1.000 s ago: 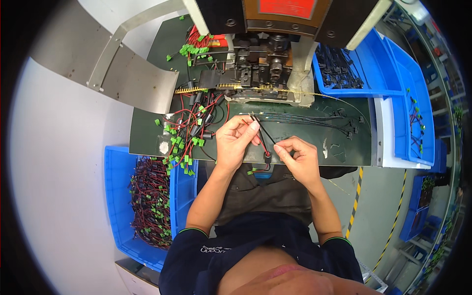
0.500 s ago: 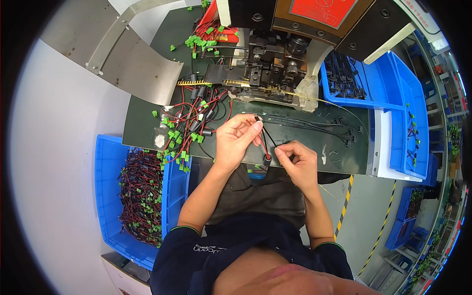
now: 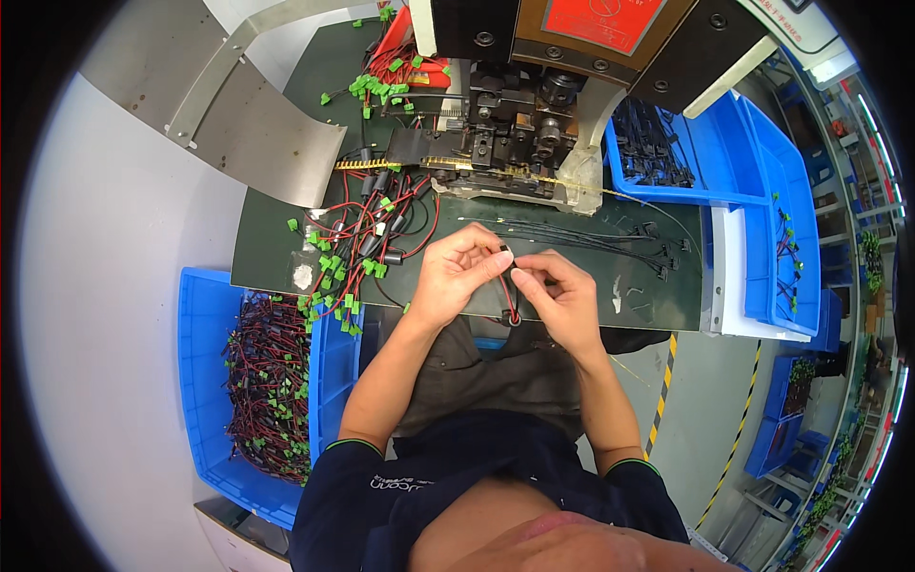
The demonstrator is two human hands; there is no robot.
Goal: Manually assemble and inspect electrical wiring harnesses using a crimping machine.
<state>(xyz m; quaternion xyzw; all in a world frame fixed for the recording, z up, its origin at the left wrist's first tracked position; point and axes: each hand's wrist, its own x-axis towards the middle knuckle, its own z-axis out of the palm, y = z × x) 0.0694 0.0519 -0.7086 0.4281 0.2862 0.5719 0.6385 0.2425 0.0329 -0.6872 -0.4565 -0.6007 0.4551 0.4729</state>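
Note:
Above the bench's front edge, both hands are closed at a red-and-black wire harness (image 3: pixel 511 297). My left hand (image 3: pixel 452 278) pinches its upper end, where a small dark piece shows between thumb and finger. My right hand (image 3: pixel 566 303) is closed close beside it, its fingertips pinching the black lead near that end. The red and black wires hang below the fingers to a dark round part at the bench edge. What exactly lies between the fingertips is mostly hidden. Just beyond the hands, several black leads (image 3: pixel 591 240) with dark connectors lie side by side on the green bench (image 3: pixel 438 250).
A crimping press (image 3: pixel 519 133) stands behind the hands, with a brass terminal strip (image 3: pixel 381 164) running through it. Harnesses with green connectors (image 3: pixel 334 265) pile up at left. A blue bin (image 3: pixel 200 381) of harnesses stands lower left; blue trays (image 3: pixel 720 198) sit at right.
My right hand has moved up and left along the black lead, now meeting my left hand's fingertips. My left hand keeps its pinch. The whole view has shifted slightly.

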